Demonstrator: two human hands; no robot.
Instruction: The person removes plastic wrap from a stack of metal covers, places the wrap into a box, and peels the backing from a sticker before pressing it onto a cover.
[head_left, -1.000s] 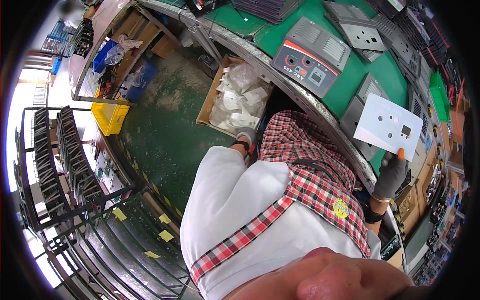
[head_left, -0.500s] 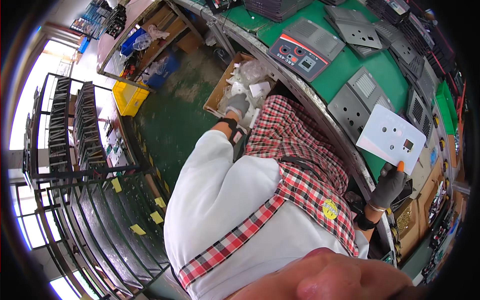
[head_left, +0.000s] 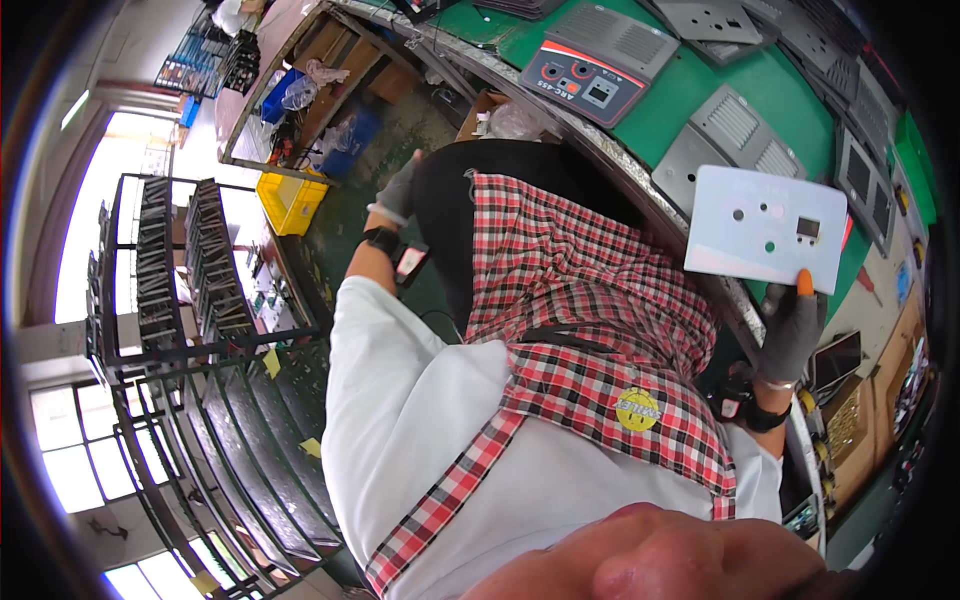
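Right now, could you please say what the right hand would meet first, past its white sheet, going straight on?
Past the white sheet, the right hand would probably meet grey panels on the tabletop, though depth is unclear.

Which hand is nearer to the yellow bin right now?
Left. The left hand is to the right of the yellow bin in view, apart from it; the right hand is much farther right, holding the white sheet.

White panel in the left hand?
No, the right hand grips the white panel near its lower edge, while the left hand is beside the black-clad knee.
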